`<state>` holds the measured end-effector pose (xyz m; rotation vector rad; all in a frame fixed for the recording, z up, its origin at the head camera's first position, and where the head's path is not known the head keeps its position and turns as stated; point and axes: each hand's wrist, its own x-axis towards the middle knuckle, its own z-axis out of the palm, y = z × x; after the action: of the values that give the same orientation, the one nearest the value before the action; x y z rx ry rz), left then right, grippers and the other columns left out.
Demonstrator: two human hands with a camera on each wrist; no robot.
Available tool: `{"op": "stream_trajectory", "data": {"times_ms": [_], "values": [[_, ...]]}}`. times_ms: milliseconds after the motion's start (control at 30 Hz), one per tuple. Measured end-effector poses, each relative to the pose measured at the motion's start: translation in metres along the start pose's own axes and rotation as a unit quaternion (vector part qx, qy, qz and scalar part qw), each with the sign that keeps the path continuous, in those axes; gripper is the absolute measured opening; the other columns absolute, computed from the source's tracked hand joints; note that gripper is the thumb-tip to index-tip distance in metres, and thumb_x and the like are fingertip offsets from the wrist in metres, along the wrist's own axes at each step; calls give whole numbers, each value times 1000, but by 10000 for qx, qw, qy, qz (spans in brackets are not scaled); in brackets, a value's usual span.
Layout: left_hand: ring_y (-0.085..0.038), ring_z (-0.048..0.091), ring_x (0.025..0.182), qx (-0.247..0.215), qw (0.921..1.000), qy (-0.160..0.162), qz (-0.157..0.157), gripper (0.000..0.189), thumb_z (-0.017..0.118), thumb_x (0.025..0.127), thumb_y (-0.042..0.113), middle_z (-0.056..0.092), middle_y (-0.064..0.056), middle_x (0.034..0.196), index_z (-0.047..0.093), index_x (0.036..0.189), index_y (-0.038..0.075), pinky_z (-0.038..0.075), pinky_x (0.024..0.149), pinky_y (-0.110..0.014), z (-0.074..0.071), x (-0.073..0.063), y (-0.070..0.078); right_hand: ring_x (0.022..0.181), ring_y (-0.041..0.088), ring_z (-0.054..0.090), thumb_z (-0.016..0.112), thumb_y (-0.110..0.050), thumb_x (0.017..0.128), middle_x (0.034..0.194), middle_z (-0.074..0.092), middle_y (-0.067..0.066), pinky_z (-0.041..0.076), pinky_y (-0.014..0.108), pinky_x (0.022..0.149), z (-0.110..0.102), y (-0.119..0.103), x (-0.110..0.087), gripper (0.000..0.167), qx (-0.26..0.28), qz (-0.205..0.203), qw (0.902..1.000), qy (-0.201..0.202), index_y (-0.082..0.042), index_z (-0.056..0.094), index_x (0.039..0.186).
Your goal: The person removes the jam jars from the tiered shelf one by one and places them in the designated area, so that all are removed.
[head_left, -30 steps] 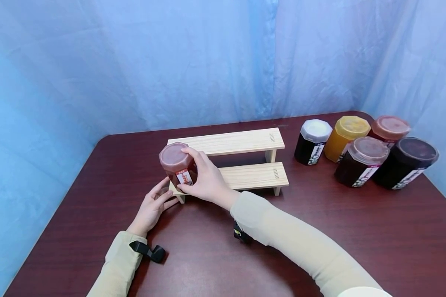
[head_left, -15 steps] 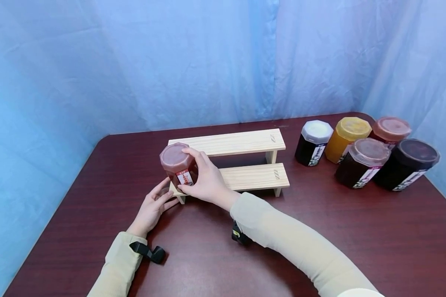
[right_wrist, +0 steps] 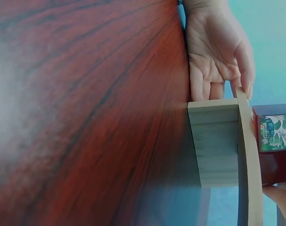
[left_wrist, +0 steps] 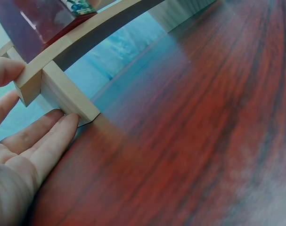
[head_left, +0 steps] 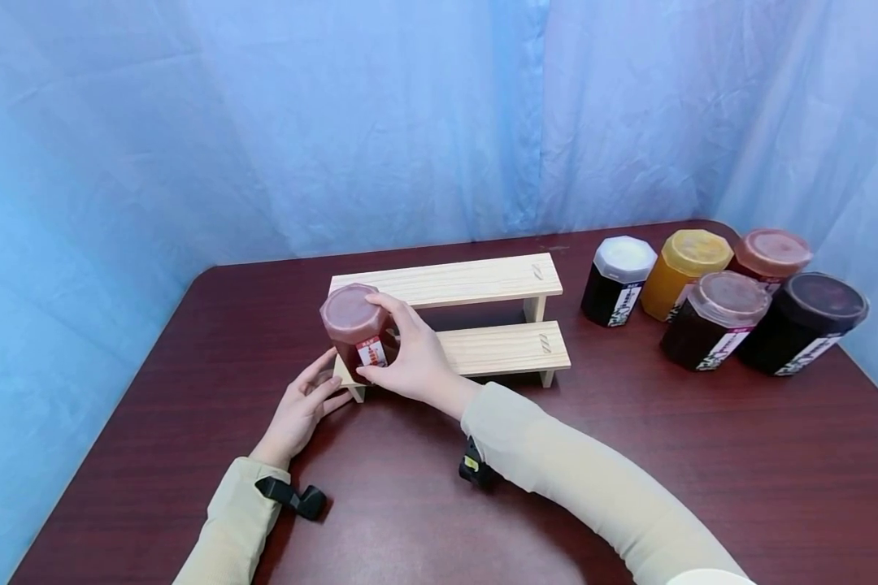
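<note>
A two-step wooden display stand stands on the table. My right hand grips an octagonal jar with a pinkish lid and dark red contents, thumb low on its label side and fingers round the far side. The jar stands upright at the left end of the lower step; its base is right at the board in the left wrist view. My left hand touches that end of the stand, straight fingers against the leg and a fingertip at the board's corner. The palm shows facing the stand in the right wrist view.
To the right stand several similar jars: one with a white lid, a yellow one, a pink-lidded one and two dark ones, including a large black-lidded jar. A blue curtain hangs behind the table.
My right hand has shifted the red jar slightly to the right along the lower step and turned it a little. My left hand has stayed at the stand's end.
</note>
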<state>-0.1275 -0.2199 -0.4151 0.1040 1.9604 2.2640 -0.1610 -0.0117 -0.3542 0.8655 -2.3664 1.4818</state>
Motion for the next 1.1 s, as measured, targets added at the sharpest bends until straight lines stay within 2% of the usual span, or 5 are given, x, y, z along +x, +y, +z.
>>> {"op": "stream_trajectory", "data": {"times_ms": [167, 267, 467, 733, 1100], "values": [[-7, 61, 101, 37, 9995, -236, 195, 58, 50, 97, 7, 61, 4, 108, 24, 149, 3, 54, 85, -27, -2, 1, -2, 112, 23, 55, 84, -10, 68, 127, 50, 14, 55, 34, 87, -7, 2, -5, 85, 255, 18, 9996, 137, -18, 36, 137], [-7, 61, 102, 25, 9994, -287, 203, 60, 48, 98, 6, 61, 6, 109, 20, 150, 1, 54, 85, -27, -3, 2, -2, 110, 24, 55, 84, -7, 67, 126, 51, 15, 54, 33, 87, -13, 5, -9, 85, 416, 25, 9989, 210, -16, 36, 137], [-7, 61, 103, 15, 9997, -210, 107, 61, 48, 97, 4, 59, 4, 111, 18, 150, 0, 54, 86, -27, -1, 1, -1, 109, 26, 56, 84, -5, 66, 128, 50, 16, 54, 34, 87, -24, 11, -16, 85, 522, 108, 9981, 297, -16, 37, 136], [-7, 61, 103, 23, 9998, -189, 117, 61, 49, 97, 4, 57, 4, 113, 19, 150, 0, 54, 86, -27, -1, 2, 0, 115, 31, 54, 83, 2, 65, 132, 46, 17, 54, 37, 87, -44, 16, -29, 86, 944, 174, 9949, 313, -14, 36, 135], [-7, 60, 105, 84, 9997, -190, 106, 61, 50, 97, 6, 56, 4, 115, 19, 150, 2, 53, 87, -27, -1, 2, 0, 115, 35, 54, 82, 6, 62, 132, 45, 19, 53, 45, 88, -76, 22, -50, 87, 807, 228, 9952, 505, -10, 36, 134]]}}
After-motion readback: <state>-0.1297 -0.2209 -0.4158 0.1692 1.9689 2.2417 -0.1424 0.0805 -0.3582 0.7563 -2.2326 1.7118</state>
